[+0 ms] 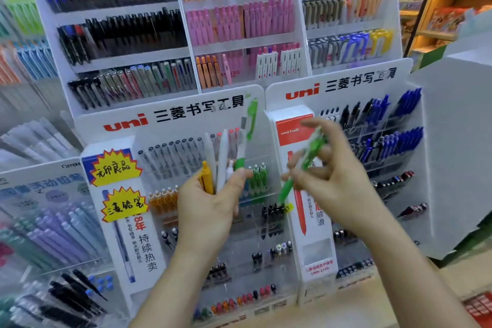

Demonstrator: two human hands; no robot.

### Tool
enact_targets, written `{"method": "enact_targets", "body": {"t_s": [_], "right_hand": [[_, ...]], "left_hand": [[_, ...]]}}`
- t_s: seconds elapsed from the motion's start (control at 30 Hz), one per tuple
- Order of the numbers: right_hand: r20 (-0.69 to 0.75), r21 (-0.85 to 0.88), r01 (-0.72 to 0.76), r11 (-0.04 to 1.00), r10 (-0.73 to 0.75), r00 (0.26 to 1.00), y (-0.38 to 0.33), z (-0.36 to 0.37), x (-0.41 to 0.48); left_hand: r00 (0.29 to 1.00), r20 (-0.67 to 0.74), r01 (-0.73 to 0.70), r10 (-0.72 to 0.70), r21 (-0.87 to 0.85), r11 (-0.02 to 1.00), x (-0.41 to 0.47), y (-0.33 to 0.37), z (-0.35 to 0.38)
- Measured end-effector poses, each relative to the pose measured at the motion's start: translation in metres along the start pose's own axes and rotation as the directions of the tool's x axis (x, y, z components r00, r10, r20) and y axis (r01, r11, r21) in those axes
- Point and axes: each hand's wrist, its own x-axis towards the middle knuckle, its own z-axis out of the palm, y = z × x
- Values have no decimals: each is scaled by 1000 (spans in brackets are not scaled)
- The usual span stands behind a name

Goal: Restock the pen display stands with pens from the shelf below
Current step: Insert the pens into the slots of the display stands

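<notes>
My left hand (210, 205) grips a bundle of pens (226, 157) upright: an orange one, white ones and a tall green-and-white one. My right hand (330, 176) pinches a single green pen (300, 168), tilted with its tip pointing down-left, blurred by motion. Both hands hover in front of the left uni display stand (165, 125), whose clear tiers hold grey, orange, green and black pens. A row of green pens (257, 178) sits in the stand between my hands. The right uni stand (346, 82) holds blue and black pens.
Taller white racks (186, 34) behind carry black, orange, pink and purple pens. A rack of pastel pens (53, 226) stands at the left. A white cabinet (458, 141) flanks the right, with bookshelves beyond. The wooden counter (359, 309) runs below the stands.
</notes>
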Motion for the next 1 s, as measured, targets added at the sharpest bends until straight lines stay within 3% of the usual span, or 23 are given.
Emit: {"method": "enact_targets", "body": {"t_s": [0.13,0.23,0.67,1.0], "right_hand": [[-213,0,135,991,-131,968,1,-4,33],[-278,-45,145,988,-151,949,19,6,46],[-197,-427,73,901,-172,965,60,29,40],[-179,-464,1,886,-94,979,47,30,43]], "left_hand": [[997,-34,63,-62,8,998,5,-10,-3],[996,-39,74,-74,-9,997,3,-16,1],[993,-53,104,-102,27,994,15,-32,7],[991,-16,135,-134,25,991,17,-29,4]]}}
